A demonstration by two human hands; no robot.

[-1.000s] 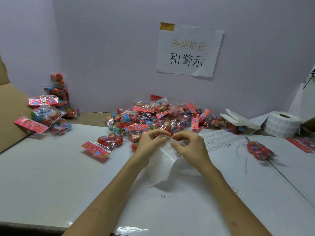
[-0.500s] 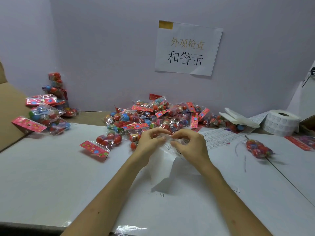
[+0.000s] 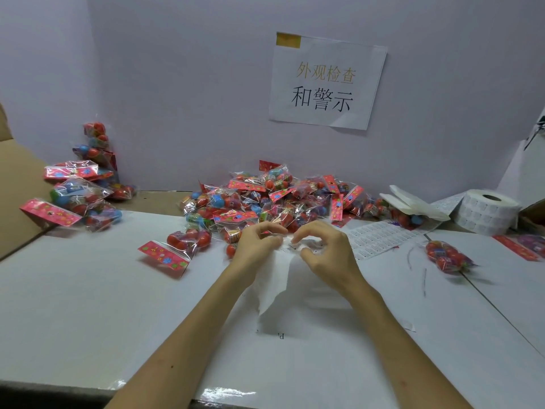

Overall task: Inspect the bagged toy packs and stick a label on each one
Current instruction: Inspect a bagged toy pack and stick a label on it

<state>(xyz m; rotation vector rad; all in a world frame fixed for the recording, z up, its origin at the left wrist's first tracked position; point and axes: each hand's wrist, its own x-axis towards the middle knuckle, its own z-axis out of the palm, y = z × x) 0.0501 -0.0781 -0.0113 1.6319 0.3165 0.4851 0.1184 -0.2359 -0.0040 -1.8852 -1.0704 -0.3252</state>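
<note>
A pile of clear bagged toy packs [image 3: 265,199] with red header cards lies at the back of the white table [image 3: 88,290]. One pack [image 3: 182,243] sits apart at the pile's left front, another [image 3: 445,255] to the right. My left hand [image 3: 256,249] and my right hand [image 3: 327,255] meet in front of the pile. Together they hold a white label strip [image 3: 274,284] by its top edge, and its loose end hangs down to the table. My left fingers pinch the strip. My right thumb and curled forefinger sit on either side of its printed part.
More packs are stacked at the far left [image 3: 79,199] beside a cardboard box flap [image 3: 17,184]. A label roll [image 3: 486,214] stands at the back right, with a flat label sheet [image 3: 374,237] in front of it. A paper sign [image 3: 324,81] hangs on the wall.
My hands stay at the strip's top edge. My right thumb and forefinger have spread a little, so more of the printed strip shows between them.
</note>
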